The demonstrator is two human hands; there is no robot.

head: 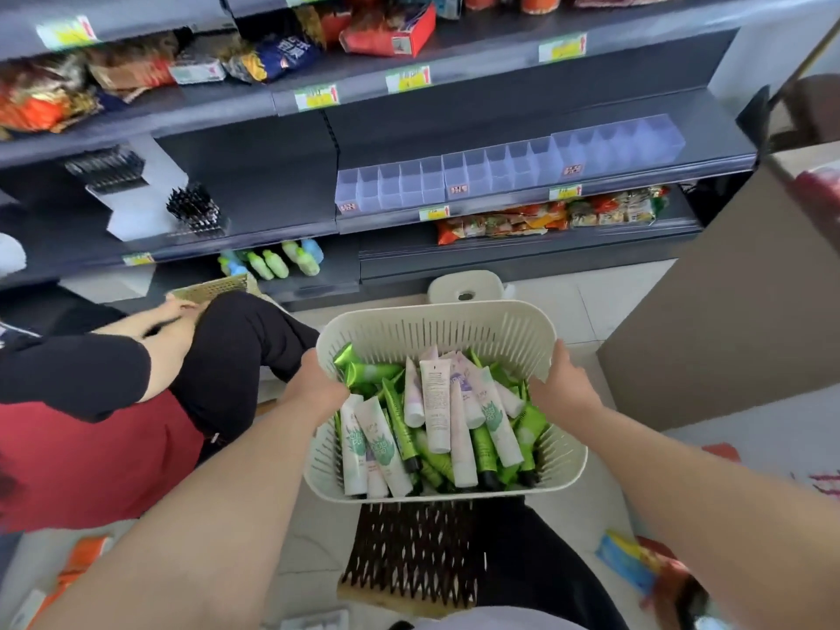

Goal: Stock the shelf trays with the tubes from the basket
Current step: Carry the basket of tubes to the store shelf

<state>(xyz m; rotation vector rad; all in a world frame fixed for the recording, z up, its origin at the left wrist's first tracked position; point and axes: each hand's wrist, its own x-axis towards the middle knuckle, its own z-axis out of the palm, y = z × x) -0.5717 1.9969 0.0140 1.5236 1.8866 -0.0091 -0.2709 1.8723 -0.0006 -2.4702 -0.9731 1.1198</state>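
1. The left hand (313, 384) holds the left rim of the basket (454, 325). Its fingers (318, 359) are curled round the edge, with the back of the hand facing up.
2. The right hand (563, 384) holds the opposite rim. Its fingers (561, 352) lie along the outside of the wall, closed on the edge.
3. The tubes (436, 402) lie heaped inside the basket, between the two hands and touching neither. They cross one another at loose angles, some with their caps toward the viewer.
4. Some of them are matte white with pale green or lilac print, and others are glossy bright green with dark caps. All are soft squeeze tubes, flat at the crimped end.
5. The basket is cream plastic and rectangular with rounded corners. Its walls are cut by narrow vertical slots.
6. The shelf trays (500, 170) stand well apart from the basket on a dark grey shelf (709, 147). They are clear, frosted plastic, split by thin dividers into a row of narrow compartments.
7. Below the basket sits a dark lattice-patterned object (409, 552). Whether the basket rests on it cannot be told.
8. To the left crouches another person (91, 379) in a black sleeve and red apron.
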